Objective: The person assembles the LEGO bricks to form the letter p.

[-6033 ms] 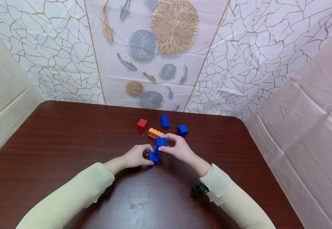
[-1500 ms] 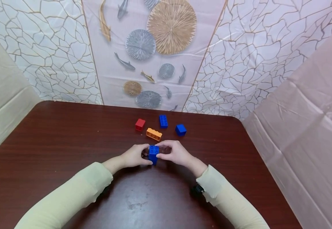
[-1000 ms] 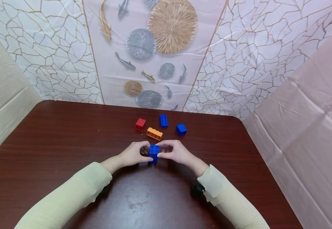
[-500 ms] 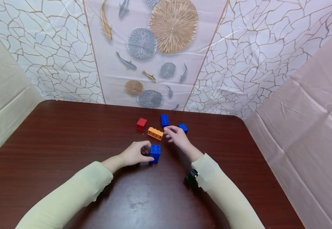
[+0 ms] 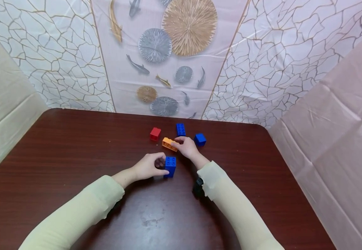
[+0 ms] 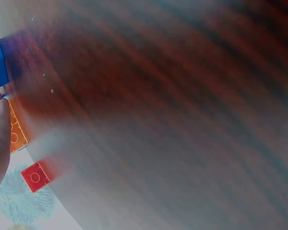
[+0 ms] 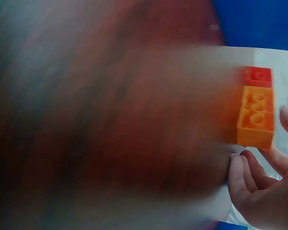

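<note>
The left hand (image 5: 145,167) has thumb and fingers bent round the upright blue stack (image 5: 170,168), near the middle. Farther off lies the red brick (image 5: 155,134), then the orange brick (image 5: 168,143), slightly nearer. Beyond it sits the long blue brick (image 5: 181,129). The right hand (image 5: 187,147) is part-open at the orange brick's right end, grip not made. Just right is the blue block (image 5: 200,139)
</note>
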`<action>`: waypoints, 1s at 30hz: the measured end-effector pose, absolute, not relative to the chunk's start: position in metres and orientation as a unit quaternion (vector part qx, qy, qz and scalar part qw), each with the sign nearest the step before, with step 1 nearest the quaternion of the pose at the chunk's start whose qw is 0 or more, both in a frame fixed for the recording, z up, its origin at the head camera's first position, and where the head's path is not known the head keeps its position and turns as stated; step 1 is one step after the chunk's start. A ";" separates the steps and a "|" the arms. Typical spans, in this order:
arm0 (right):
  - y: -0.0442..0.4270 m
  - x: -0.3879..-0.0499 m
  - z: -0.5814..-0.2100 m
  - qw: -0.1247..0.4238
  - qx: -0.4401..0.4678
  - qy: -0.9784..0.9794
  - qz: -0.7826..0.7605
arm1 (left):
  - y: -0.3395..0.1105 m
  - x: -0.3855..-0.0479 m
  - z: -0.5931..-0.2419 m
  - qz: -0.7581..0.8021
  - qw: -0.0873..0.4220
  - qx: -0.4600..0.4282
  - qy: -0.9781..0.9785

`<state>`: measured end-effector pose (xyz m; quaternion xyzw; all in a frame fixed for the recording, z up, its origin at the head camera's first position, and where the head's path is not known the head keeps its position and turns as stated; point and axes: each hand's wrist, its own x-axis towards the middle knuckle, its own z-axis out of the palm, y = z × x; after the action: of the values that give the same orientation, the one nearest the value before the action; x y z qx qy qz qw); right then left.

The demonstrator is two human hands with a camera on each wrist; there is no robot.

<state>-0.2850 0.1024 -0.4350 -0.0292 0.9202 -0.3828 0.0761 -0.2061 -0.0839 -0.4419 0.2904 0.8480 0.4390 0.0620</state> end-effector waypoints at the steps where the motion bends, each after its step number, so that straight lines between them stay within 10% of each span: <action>1: 0.102 -0.285 -0.436 0.078 -0.032 0.924 -0.372 | -0.084 -0.206 -0.442 0.439 0.059 0.294 0.847; 30: 0.122 -0.270 -0.425 0.096 -0.081 0.879 -0.460 | -0.083 -0.206 -0.440 0.433 0.079 0.277 0.854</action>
<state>-0.2704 0.1216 -0.4255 -0.0805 0.8789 -0.4602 0.0959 -0.2060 -0.0826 -0.4403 0.2766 0.8544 0.4327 0.0792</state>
